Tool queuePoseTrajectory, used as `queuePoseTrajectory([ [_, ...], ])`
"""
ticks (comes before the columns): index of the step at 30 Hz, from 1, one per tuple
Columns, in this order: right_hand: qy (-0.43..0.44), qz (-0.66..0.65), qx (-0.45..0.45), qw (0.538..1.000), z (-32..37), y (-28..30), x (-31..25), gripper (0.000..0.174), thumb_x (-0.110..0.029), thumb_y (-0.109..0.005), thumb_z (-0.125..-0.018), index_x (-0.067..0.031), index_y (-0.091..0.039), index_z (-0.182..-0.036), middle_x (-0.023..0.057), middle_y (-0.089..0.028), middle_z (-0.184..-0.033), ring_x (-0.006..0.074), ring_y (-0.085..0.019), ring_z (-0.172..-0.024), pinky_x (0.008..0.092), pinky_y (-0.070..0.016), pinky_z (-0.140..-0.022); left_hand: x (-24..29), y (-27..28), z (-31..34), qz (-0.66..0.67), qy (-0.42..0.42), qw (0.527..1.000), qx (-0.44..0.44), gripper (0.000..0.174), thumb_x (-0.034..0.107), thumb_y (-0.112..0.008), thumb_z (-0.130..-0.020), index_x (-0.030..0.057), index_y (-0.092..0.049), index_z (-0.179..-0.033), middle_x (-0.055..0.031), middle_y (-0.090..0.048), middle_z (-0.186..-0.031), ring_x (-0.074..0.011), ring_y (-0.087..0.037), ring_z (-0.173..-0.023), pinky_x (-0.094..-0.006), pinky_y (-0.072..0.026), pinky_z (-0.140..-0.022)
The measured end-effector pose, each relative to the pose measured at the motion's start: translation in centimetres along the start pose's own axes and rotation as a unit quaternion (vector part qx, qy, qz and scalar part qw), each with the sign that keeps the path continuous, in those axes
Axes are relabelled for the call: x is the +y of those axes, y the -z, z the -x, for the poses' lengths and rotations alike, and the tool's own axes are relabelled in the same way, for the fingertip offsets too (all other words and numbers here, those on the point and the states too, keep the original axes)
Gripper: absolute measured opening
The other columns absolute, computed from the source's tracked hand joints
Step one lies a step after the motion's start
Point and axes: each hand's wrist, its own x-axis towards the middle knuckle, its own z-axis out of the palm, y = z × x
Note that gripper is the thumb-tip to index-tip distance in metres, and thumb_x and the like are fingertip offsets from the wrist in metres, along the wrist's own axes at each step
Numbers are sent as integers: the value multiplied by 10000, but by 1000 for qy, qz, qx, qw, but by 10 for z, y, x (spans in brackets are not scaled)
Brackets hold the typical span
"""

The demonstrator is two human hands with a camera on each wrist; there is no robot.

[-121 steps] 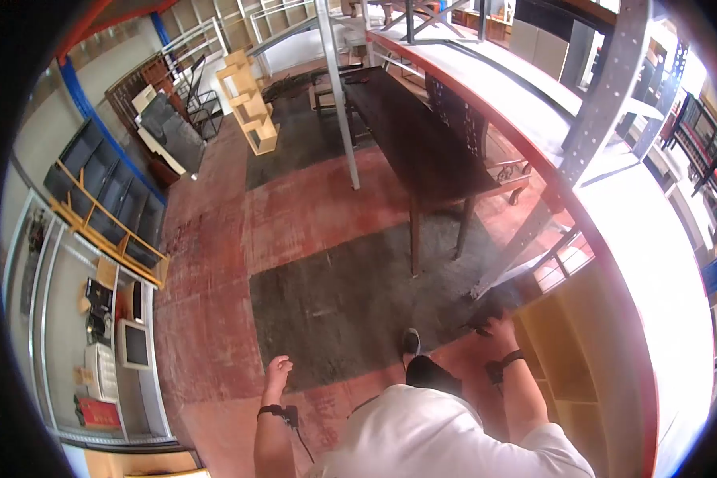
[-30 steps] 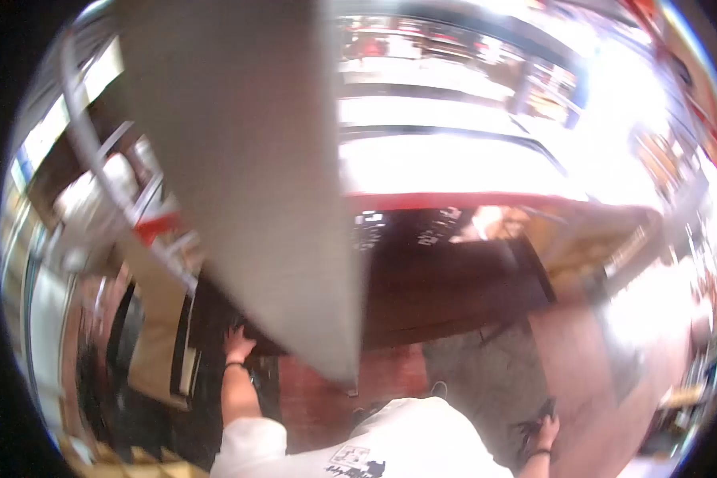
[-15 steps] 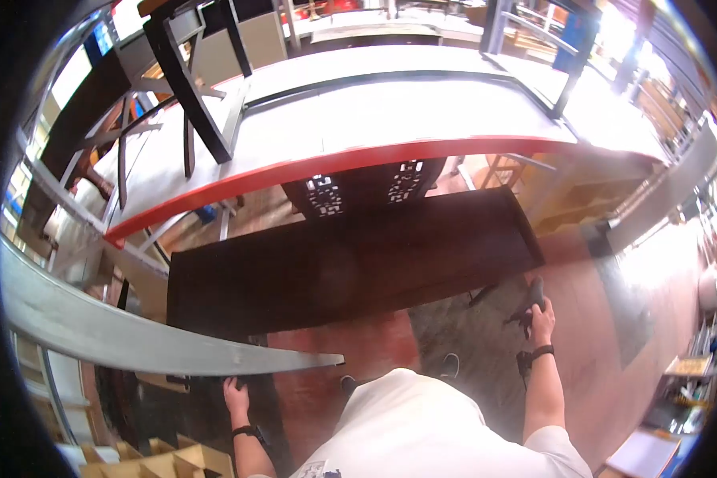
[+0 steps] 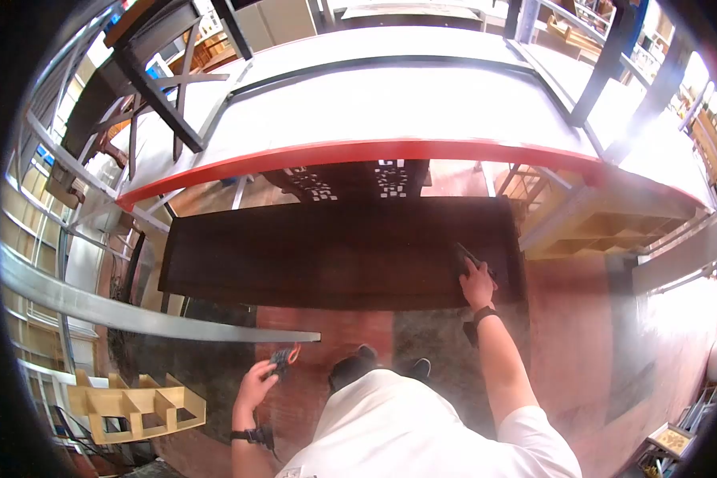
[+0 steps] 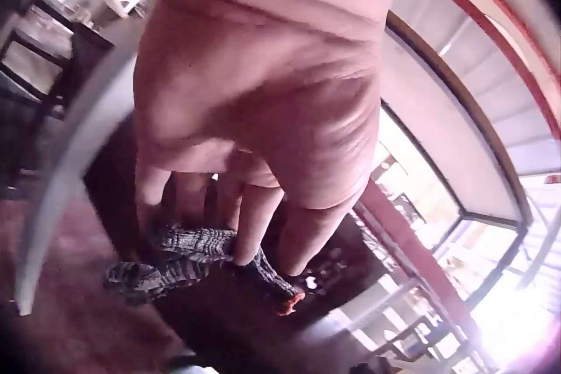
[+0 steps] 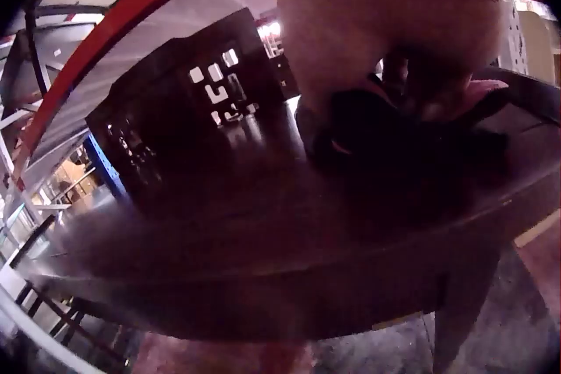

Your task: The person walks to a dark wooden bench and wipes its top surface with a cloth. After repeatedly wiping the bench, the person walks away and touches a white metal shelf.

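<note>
A grey knitted glove (image 5: 197, 247) with an orange edge hangs from my left hand (image 4: 255, 386), pinched between thumb and fingers. In the head view this hand is in front of the long dark wooden table (image 4: 334, 255), near the lower end of a metal post. My right hand (image 4: 476, 285) is over the table's right part, gripping a dark glove (image 6: 412, 128) with a pinkish edge. In the right wrist view the dark glove is bunched low against the tabletop, and its details are lost in shadow.
A white shelf with a red beam (image 4: 358, 150) spans above the table's far side. The slanting grey metal post (image 4: 159, 320) reaches in from the left. A light wooden cubby shelf (image 4: 139, 410) stands at lower left. A carved dark panel (image 4: 358, 179) rises behind the table.
The view has turned to face the table lengthwise. Since half a second ago, my right hand has moved left over the tabletop, and my left hand has come toward the middle with its glove now showing.
</note>
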Motion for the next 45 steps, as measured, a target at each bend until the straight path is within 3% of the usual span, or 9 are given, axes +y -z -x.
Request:
queuePoseTrajectory([
  [5,-31,-8,-38,999,4,20,-6,565,-290,-637,-888,-249,-503,-1435,197,-508,-1246,416,-622,-1037,566,-515,-812,115,-12,-94,-116,-228,965,-51,403,146,-725,-850,41,-670,-1236,-144,-586,-1365,-285,-573,-1248,-361,-461,-1037],
  [7,-37,-12,-53,998,16,18,4,555,-309,-630,-895,-275,-506,-1435,191,-508,-1270,429,-625,-1050,637,-502,-784,175,-20,-123,-61,-182,977,-91,418,134,-729,-838,44,-665,-1241,-141,-579,-1371,-293,-565,-1261,-377,-449,-1059],
  [10,-24,-29,-40,999,27,22,26,540,-312,-618,-888,-273,-518,-1417,203,-511,-1239,422,-633,-1043,657,-501,-788,245,-37,-175,-86,-366,922,-93,434,106,-735,-816,34,-660,-1237,-145,-582,-1354,-305,-568,-1252,-385,-459,-1048],
  [16,-48,-12,-66,997,15,42,49,532,-310,-648,-834,-321,-573,-1361,120,-549,-1176,340,-647,-1046,539,-529,-796,392,-57,-202,-157,-507,847,-30,550,52,-721,-804,7,-582,-1334,-136,-480,-1468,-309,-439,-1382,-425,-361,-1147],
  [26,24,-83,-98,991,-20,48,73,537,-295,-704,-827,-281,-580,-1350,140,-562,-1156,382,-645,-1023,506,-542,-850,495,-115,-258,-257,-520,802,140,690,154,-779,-804,56,-488,-1422,-100,-378,-1541,-322,-308,-1450,-456,-273,-1206],
  [29,37,-88,-130,987,-20,42,79,568,-305,-660,-848,-296,-530,-1401,169,-536,-1283,396,-651,-1043,555,-537,-814,508,-134,-277,-291,-496,791,209,720,184,-774,-813,58,-453,-1445,-105,-352,-1554,-334,-284,-1456,-492,-227,-1217],
  [34,49,-100,-103,988,-21,49,75,525,-281,-707,-813,-228,-599,-1324,155,-563,-1139,385,-655,-972,493,-553,-817,514,-162,-298,-383,-427,798,185,828,392,-725,-849,84,-354,-1522,-99,-223,-1625,-315,-149,-1517,-589,-112,-1214],
  [38,59,-101,-92,989,-24,46,78,521,-276,-704,-808,-209,-603,-1315,162,-563,-1128,381,-655,-969,492,-551,-813,517,-165,-302,-358,-432,815,146,839,408,-731,-853,60,-355,-1518,-95,-242,-1618,-322,-177,-1510,-606,-139,-1200],
  [45,46,-95,-124,987,-25,44,78,542,-295,-676,-825,-257,-573,-1356,168,-534,-1270,401,-638,-1058,511,-544,-850,543,-126,-316,-266,-488,784,278,805,385,-737,-850,31,-388,-1484,-108,-261,-1600,-365,-236,-1473,-657,-179,-1161],
])
